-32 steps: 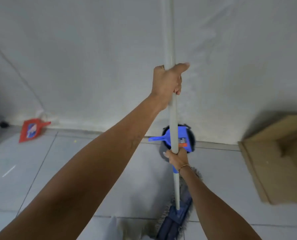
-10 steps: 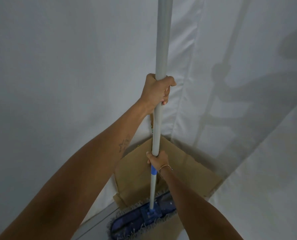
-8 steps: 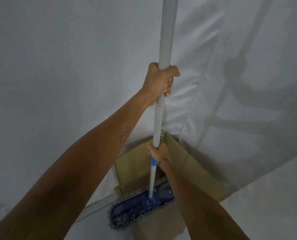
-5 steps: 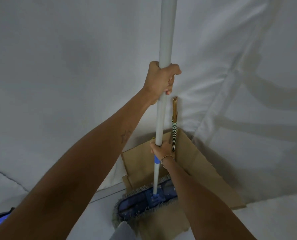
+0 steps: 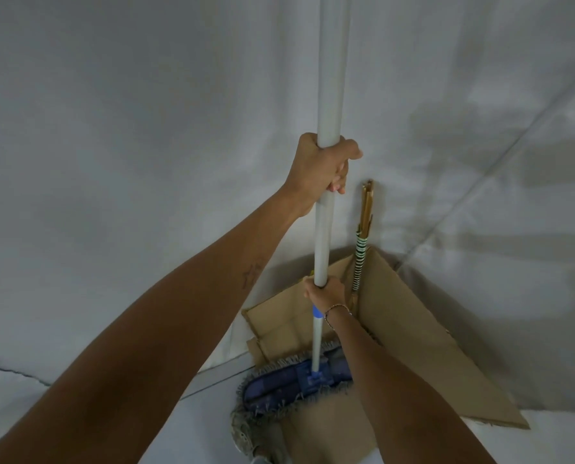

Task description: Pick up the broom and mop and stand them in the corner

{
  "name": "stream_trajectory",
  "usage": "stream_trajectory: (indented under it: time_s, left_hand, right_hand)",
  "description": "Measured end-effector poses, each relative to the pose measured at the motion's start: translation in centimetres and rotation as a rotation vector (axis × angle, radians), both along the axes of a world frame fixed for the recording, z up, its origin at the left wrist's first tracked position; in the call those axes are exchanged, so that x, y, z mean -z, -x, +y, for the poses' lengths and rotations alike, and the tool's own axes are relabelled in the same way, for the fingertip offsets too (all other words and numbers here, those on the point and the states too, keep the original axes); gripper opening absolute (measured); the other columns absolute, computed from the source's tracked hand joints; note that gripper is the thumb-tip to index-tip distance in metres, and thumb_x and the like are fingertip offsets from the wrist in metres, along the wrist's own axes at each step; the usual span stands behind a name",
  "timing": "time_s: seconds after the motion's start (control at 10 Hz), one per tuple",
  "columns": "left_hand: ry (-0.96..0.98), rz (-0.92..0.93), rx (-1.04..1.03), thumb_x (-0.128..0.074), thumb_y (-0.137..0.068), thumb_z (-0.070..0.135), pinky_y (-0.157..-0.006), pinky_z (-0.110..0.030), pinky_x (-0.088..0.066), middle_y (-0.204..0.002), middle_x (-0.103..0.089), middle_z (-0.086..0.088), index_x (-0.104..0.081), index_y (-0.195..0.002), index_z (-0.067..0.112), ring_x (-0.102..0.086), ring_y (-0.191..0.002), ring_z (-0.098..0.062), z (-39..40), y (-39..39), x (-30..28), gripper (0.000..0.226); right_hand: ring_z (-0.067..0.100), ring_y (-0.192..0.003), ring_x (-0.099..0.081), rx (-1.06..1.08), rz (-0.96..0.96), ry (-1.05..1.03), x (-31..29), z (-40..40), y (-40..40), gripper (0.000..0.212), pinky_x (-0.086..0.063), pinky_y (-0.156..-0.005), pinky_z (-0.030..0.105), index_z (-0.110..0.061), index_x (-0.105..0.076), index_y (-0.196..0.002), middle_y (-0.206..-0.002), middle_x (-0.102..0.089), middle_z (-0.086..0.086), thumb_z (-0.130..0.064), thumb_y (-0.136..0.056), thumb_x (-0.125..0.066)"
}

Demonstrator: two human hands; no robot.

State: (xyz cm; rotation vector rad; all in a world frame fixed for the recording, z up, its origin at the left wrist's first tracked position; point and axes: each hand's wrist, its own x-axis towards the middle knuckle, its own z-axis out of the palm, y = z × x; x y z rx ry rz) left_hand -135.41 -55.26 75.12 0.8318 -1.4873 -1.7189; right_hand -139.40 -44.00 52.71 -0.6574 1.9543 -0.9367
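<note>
The mop (image 5: 324, 229) stands nearly upright in the centre of the frame, its smooth pale-grey pole running from the top edge down to a blue collar and on to a flat blue head (image 5: 296, 383) at lower centre. That head is fringed with shaggy grey yarn and sits partly on the cardboard (image 5: 413, 346), partly on the pale floor (image 5: 78, 380).

The left hand (image 5: 323, 169) is clenched around the pole at mid-height, fingers curled across the front. The right hand (image 5: 326, 293) grasps the pole lower down, just above the blue collar, a thin bracelet (image 5: 338, 309) on the wrist.

Just right of the pole, the broom (image 5: 361, 249) leans in the corner: a slim handle with a bare tan top and a black-and-white striped wrap below. Its lower end is hidden behind the right wrist.

Around them, flattened brown cardboard sheets fill the corner, one propped like a slanted wall in the right half, matte and creased. Behind, white fabric (image 5: 145, 128) drapes both walls, softly wrinkled, with a seam slanting through the upper right and grey shadows across it.
</note>
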Motion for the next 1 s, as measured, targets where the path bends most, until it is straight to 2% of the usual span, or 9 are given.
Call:
stream_trajectory:
  time_s: [0.1, 0.2, 0.3, 0.4, 0.5, 0.6, 0.8, 0.9, 1.0]
  left_hand:
    - [-0.01, 0.013, 0.031, -0.064, -0.082, 0.005, -0.046, -0.025, -0.047, -0.034, -0.043, 0.002, -0.047, -0.04, 0.017, -0.04, -0.031, -0.013, -2.6, -0.1, 1.4, 0.047]
    - [-0.009, 0.026, 0.044, -0.065, -0.085, 0.007, -0.047, -0.024, -0.048, -0.034, -0.045, 0.003, -0.048, -0.041, 0.018, -0.043, -0.032, -0.012, -4.3, -0.4, 2.0, 0.048]
    - [-0.006, 0.05, 0.031, -0.064, -0.085, 0.007, -0.044, -0.023, -0.046, -0.034, -0.044, 0.004, -0.048, -0.039, 0.021, -0.04, -0.03, -0.011, -5.1, -0.8, 2.5, 0.051]
    - [-0.01, 0.059, 0.0, -0.064, -0.085, 0.007, -0.044, -0.022, -0.045, -0.034, -0.044, 0.005, -0.048, -0.038, 0.022, -0.04, -0.03, -0.01, -5.2, -1.1, 2.7, 0.051]
    - [0.0, 0.032, -0.005, -0.066, -0.085, 0.01, -0.046, -0.025, -0.047, -0.035, -0.045, 0.004, -0.049, -0.038, 0.022, -0.042, -0.032, -0.012, -4.7, -1.2, 2.4, 0.051]
    - [0.027, -0.012, 0.027, -0.068, -0.086, 0.014, -0.053, -0.029, -0.053, -0.04, -0.051, 0.0, -0.054, -0.044, 0.018, -0.05, -0.038, -0.016, -4.0, -1.7, 1.9, 0.044]
    - [0.108, -0.135, 0.155, -0.073, -0.083, 0.015, -0.076, -0.03, -0.059, -0.074, -0.068, -0.01, -0.065, -0.091, 0.001, -0.067, -0.069, -0.018, -4.0, -3.9, 0.1, 0.018]
    - [0.133, -0.204, 0.147, -0.074, -0.083, 0.026, -0.089, -0.028, -0.052, -0.098, -0.067, -0.001, -0.06, -0.11, 0.01, -0.065, -0.094, -0.014, -3.6, -5.1, -0.7, 0.034]
    - [0.092, -0.2, 0.109, -0.065, -0.082, 0.05, -0.095, -0.021, -0.039, -0.12, -0.061, 0.008, -0.054, -0.123, 0.019, -0.056, -0.113, -0.004, -2.7, -6.8, -2.3, 0.053]
  right_hand:
    - [0.01, -0.055, -0.061, -0.026, 0.01, -0.019, 1.5, -2.0, 0.1, 0.023, -0.052, -0.054, 0.022, -0.007, -0.062, -0.074, -0.068, -0.066, 0.006, -0.028, -0.082, -0.064]
    - [0.026, -0.073, -0.065, -0.023, 0.023, -0.032, 2.0, -3.2, 0.1, 0.024, -0.058, -0.074, 0.039, -0.008, -0.061, -0.07, -0.079, -0.069, 0.016, -0.028, -0.081, -0.066]
    - [0.023, -0.07, -0.065, -0.012, 0.01, -0.038, 2.1, -3.7, -0.3, 0.026, -0.058, -0.079, 0.044, -0.019, -0.057, -0.059, -0.072, -0.068, 0.01, -0.03, -0.081, -0.066]
    - [0.021, -0.07, -0.063, -0.02, 0.013, -0.059, 1.7, -3.8, -0.5, 0.027, -0.058, -0.078, 0.043, -0.014, -0.063, -0.063, -0.076, -0.071, 0.012, -0.035, -0.08, -0.067]
    - [0.028, -0.08, -0.064, -0.018, 0.029, -0.069, 1.3, -3.6, -0.5, 0.034, -0.057, -0.078, 0.044, -0.003, -0.068, -0.08, -0.082, -0.068, 0.015, -0.037, -0.077, -0.071]
    - [0.025, -0.082, -0.061, -0.037, 0.044, -0.067, 0.3, -3.0, -0.6, 0.018, -0.056, -0.082, 0.043, -0.018, -0.061, -0.074, -0.082, -0.063, 0.008, -0.031, -0.075, -0.073]
    - [0.029, -0.091, -0.062, -0.096, 0.104, -0.05, -2.1, -1.8, -0.4, 0.032, -0.054, -0.085, 0.041, -0.002, -0.062, -0.102, -0.1, -0.067, 0.019, -0.014, -0.075, -0.073]
    - [0.028, -0.089, -0.061, -0.095, 0.09, -0.016, -3.2, -0.6, -0.3, 0.037, -0.054, -0.084, 0.041, 0.0, -0.058, -0.107, -0.107, -0.065, 0.023, -0.005, -0.073, -0.072]
    - [0.03, -0.103, -0.061, -0.059, 0.065, 0.043, -4.7, 0.0, -0.6, 0.046, -0.053, -0.089, 0.043, -0.001, -0.055, -0.116, -0.119, -0.062, 0.021, 0.004, -0.072, -0.069]
